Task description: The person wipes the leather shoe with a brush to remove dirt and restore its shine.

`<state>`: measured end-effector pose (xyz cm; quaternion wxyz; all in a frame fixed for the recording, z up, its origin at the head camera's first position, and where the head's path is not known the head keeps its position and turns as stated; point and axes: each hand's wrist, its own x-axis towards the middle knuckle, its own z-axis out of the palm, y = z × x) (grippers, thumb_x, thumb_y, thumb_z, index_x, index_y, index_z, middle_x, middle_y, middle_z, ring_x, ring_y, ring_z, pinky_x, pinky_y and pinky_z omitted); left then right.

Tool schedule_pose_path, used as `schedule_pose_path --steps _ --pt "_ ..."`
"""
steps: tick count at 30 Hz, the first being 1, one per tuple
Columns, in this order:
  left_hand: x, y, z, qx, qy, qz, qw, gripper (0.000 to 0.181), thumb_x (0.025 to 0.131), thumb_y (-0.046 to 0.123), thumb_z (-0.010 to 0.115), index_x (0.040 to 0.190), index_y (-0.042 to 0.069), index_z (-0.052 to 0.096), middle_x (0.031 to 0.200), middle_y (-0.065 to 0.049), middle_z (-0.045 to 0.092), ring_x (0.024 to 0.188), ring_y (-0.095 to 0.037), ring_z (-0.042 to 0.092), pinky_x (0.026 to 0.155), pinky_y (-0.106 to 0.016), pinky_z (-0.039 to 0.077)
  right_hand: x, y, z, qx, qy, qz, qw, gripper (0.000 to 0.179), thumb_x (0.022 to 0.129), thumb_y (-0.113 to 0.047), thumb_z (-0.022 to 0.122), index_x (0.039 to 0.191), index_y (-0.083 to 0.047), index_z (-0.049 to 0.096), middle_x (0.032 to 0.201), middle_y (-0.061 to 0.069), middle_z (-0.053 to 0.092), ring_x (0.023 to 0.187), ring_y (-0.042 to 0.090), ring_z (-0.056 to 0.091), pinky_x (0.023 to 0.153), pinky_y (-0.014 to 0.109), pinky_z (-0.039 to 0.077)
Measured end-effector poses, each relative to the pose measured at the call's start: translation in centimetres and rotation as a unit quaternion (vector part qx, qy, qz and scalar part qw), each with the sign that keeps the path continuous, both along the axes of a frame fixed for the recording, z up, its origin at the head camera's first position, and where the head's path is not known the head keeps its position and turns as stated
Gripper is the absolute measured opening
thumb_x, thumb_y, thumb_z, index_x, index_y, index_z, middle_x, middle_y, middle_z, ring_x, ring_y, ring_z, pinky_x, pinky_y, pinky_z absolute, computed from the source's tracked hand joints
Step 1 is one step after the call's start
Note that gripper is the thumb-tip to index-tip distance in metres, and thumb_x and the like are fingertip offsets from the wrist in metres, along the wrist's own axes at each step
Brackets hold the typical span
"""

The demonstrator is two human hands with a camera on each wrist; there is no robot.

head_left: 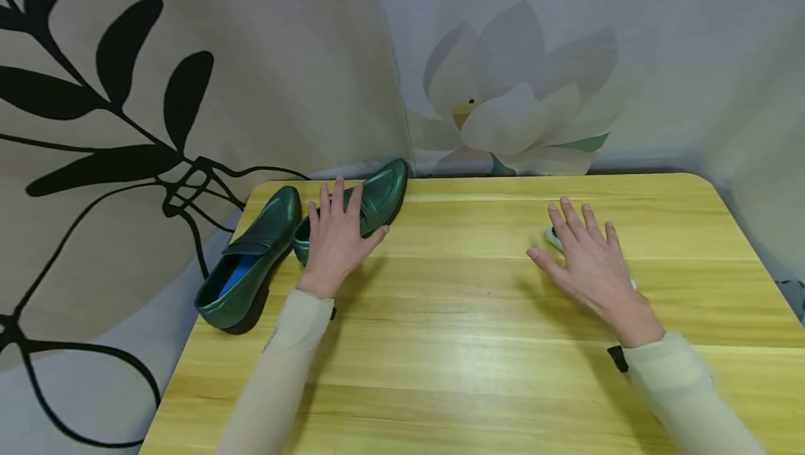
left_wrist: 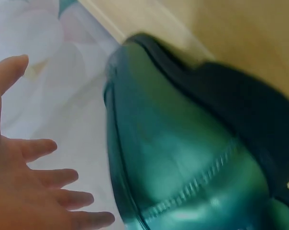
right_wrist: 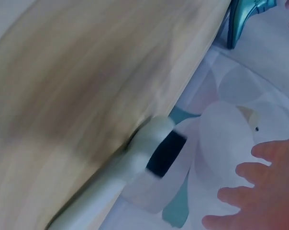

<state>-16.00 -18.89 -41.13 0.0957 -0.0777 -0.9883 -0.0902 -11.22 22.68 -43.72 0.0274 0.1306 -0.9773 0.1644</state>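
Observation:
Two green loafers lie at the table's far left. One loafer shows its blue insole and points away from me; the other loafer is partly hidden behind my left hand. That hand is spread, fingers straight, and holds nothing; in the left wrist view a stitched green heel is close by it. Over on the right, my right hand is spread too, above a white brush-like thing that it mostly covers. The right wrist view shows this thing's long pale handle and black block.
The wooden table has rounded far corners. Behind it hangs a pale curtain with a large flower print and black leaf shapes on the left.

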Motion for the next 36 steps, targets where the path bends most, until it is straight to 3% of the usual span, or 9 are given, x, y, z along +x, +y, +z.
schedule_pose_path --steps 4,10,12,16,20,27,33,36 --pt "-1.0 -1.5 0.2 0.009 -0.023 0.023 0.9994 0.1 0.089 0.061 0.073 0.162 0.007 0.032 0.168 -0.029 0.013 0.154 -0.051 0.006 0.116 -0.073 0.018 -0.2 -1.4 -0.3 -0.001 0.009 0.015 0.9998 0.089 0.102 -0.066 0.046 0.167 -0.012 0.018 0.173 0.013 0.012 0.157 0.043 0.006 0.116 0.074 0.009" --pt "-1.8 -3.2 0.0 0.009 -0.109 0.049 0.9928 0.109 0.087 0.063 0.075 0.164 0.004 0.025 0.166 -0.036 0.006 0.152 -0.056 0.01 0.112 -0.076 0.022 0.1 -2.7 -1.1 0.002 0.014 0.036 0.9993 0.087 0.103 -0.065 0.046 0.167 -0.014 0.018 0.173 0.011 0.011 0.157 0.043 0.01 0.116 0.073 0.011" --pt "-2.0 -3.6 -0.1 0.006 -0.139 0.054 0.9889 0.111 0.086 0.062 0.075 0.165 0.005 0.022 0.163 -0.038 0.013 0.149 -0.057 0.018 0.11 -0.076 0.025 0.2 -2.9 -1.3 0.002 0.013 0.039 0.9991 0.086 0.103 -0.065 0.046 0.167 -0.014 0.02 0.173 0.011 0.012 0.156 0.043 0.011 0.116 0.073 0.012" --pt "-2.4 -4.1 -0.1 -0.002 -0.175 0.062 0.9826 0.113 0.085 0.06 0.078 0.166 0.01 0.017 0.151 -0.038 0.04 0.131 -0.054 0.048 0.099 -0.072 0.042 0.4 -3.3 -1.6 0.003 0.016 0.045 0.9989 0.085 0.103 -0.064 0.046 0.166 -0.011 0.024 0.172 0.013 0.016 0.156 0.043 0.014 0.116 0.072 0.014" --pt "-2.9 -4.6 -0.2 -0.004 -0.172 0.054 0.9837 0.112 0.083 0.057 0.082 0.165 0.01 0.022 0.13 -0.031 0.059 0.102 -0.048 0.064 0.081 -0.064 0.053 0.4 -3.6 -1.6 0.002 0.019 0.048 0.9986 0.085 0.103 -0.064 0.047 0.165 -0.009 0.025 0.171 0.014 0.017 0.155 0.042 0.017 0.118 0.07 0.014" --pt "-2.7 -4.9 -0.7 0.004 -0.139 0.04 0.9895 0.102 0.082 0.059 0.081 0.16 0.013 0.037 0.12 -0.024 0.066 0.078 -0.037 0.064 0.061 -0.05 0.052 0.5 -3.8 -1.8 -0.003 0.031 0.052 0.9982 0.085 0.103 -0.063 0.048 0.165 -0.01 0.027 0.171 0.014 0.019 0.154 0.043 0.021 0.118 0.069 0.015" --pt "-1.9 -3.9 0.2 0.053 -0.14 0.014 0.9886 0.102 0.079 0.064 0.081 0.159 0.016 0.04 0.103 -0.017 0.069 0.07 -0.029 0.061 0.05 -0.041 0.046 0.6 -3.8 -1.3 -0.006 0.049 0.056 0.9972 0.085 0.102 -0.062 0.052 0.164 -0.008 0.027 0.17 0.014 0.02 0.154 0.042 0.022 0.119 0.066 0.017" --pt "-1.5 -3.0 0.9 0.095 -0.155 -0.007 0.9832 0.103 0.078 0.065 0.081 0.16 0.019 0.039 0.102 -0.015 0.069 0.074 -0.028 0.06 0.054 -0.04 0.046 0.6 -3.9 -1.0 -0.014 0.069 0.061 0.9956 0.086 0.101 -0.06 0.055 0.164 -0.007 0.029 0.169 0.014 0.024 0.153 0.04 0.026 0.12 0.063 0.019"
